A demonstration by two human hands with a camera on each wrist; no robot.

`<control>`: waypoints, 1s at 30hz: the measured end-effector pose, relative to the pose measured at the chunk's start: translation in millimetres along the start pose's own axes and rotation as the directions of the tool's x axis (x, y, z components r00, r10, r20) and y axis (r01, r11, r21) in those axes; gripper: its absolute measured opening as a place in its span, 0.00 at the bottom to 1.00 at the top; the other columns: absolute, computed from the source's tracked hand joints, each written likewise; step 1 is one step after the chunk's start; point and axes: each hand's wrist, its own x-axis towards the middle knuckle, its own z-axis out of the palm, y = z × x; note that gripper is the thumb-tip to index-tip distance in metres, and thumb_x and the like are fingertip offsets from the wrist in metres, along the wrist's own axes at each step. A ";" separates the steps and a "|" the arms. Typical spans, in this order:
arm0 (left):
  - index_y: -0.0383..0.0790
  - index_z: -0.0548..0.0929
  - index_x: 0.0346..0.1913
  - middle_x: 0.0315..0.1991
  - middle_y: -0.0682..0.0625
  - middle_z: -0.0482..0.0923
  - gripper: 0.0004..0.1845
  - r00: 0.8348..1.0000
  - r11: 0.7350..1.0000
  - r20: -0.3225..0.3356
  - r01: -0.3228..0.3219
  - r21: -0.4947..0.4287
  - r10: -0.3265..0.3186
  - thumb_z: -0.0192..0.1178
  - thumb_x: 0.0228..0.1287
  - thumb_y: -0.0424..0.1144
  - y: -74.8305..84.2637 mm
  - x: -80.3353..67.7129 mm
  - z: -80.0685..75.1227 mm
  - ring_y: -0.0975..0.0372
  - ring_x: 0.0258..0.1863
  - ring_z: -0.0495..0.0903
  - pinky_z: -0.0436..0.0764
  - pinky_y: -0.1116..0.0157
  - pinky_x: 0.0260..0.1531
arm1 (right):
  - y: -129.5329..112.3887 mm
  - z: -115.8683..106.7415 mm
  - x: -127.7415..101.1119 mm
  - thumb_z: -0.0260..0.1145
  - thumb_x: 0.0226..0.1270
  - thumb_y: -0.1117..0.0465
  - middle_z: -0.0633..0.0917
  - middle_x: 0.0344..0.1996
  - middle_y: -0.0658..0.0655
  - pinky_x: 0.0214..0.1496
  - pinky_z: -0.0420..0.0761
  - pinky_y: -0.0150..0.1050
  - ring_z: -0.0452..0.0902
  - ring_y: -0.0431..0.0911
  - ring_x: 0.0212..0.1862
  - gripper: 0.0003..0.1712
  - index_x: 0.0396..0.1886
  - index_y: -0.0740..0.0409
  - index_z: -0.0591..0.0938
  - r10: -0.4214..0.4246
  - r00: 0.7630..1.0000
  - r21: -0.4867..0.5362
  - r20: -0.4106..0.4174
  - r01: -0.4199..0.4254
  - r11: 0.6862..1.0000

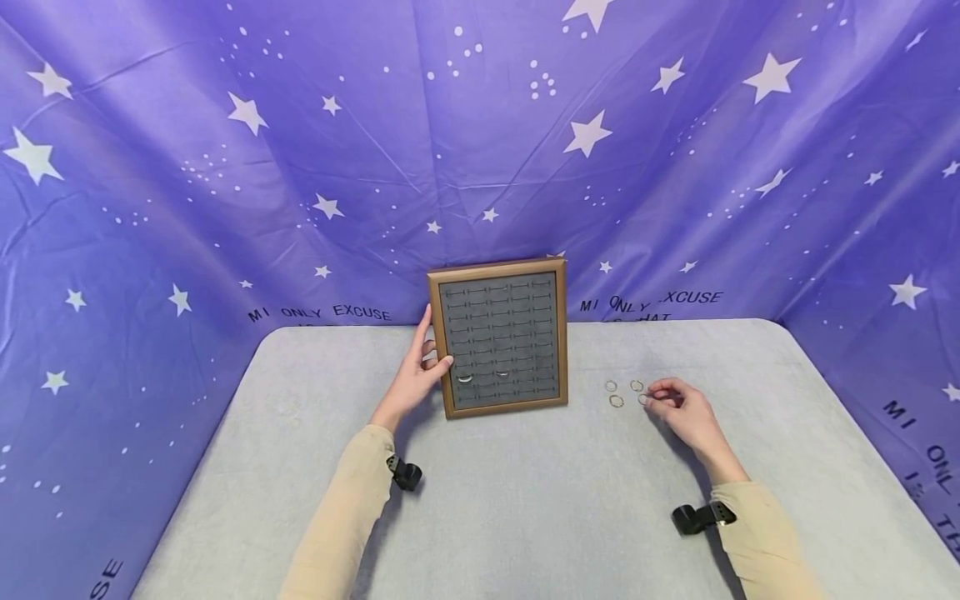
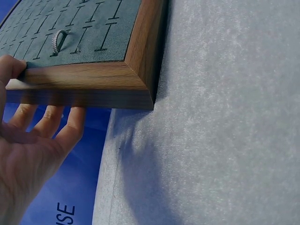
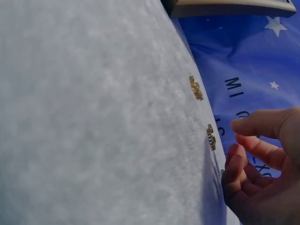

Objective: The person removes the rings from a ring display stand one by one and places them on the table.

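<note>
Left hand (image 1: 414, 377) grips a wooden-framed display (image 1: 506, 408); right hand (image 1: 681, 412) reaches among loose rings (image 1: 617, 406).
The left thumb lies on the front rim, fingers behind; the right fingers bend loosely, tips apart, nothing visibly held, beside one ring. The display stands tilted on the grey table (image 1: 540, 500), two silvery rings (image 1: 465, 380) in its lower slots, starry purple cloth (image 1: 480, 125) behind.

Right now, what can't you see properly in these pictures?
- Head view: whether the right hand pinches the nearest ring; too small to tell.
- Left wrist view: three fingertips of the left hand, hidden by the wooden-framed ring display.
- Right wrist view: most of that display, cut off by the top edge.
</note>
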 end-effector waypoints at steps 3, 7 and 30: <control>0.47 0.39 0.78 0.76 0.41 0.41 0.46 1.000 1.000 -0.001 -0.005 0.005 0.005 0.53 0.67 0.21 0.4 0.0 -0.8 0.44 0.64 0.65 0.77 0.68 0.49 | -3.3 -0.2 0.2 0.67 0.61 0.70 0.83 0.38 0.69 0.27 0.75 0.28 0.75 0.32 0.31 0.14 0.45 0.74 0.78 0.015 1.000 0.021 0.014 -0.015 1.000; 0.48 0.39 0.78 0.76 0.41 0.42 0.46 1.000 1.000 0.000 -0.005 0.017 0.005 0.53 0.67 0.21 0.6 0.1 -1.7 0.44 0.64 0.65 0.77 0.67 0.50 | -11.3 2.2 -0.9 0.64 0.63 0.71 0.81 0.42 0.74 0.21 0.77 0.34 0.78 0.36 0.30 0.16 0.50 0.75 0.77 0.014 0.999 0.090 0.050 -0.019 0.996; 0.52 0.39 0.78 0.76 0.41 0.37 0.47 0.999 0.997 -0.010 0.053 0.062 -0.052 0.55 0.68 0.26 4.0 -3.4 0.3 0.43 0.65 0.61 0.77 0.59 0.50 | -57.1 56.6 -3.7 0.62 0.62 0.75 0.79 0.45 0.74 0.28 0.80 0.35 0.82 0.44 0.34 0.18 0.52 0.75 0.77 -0.074 0.991 0.297 0.115 0.037 0.954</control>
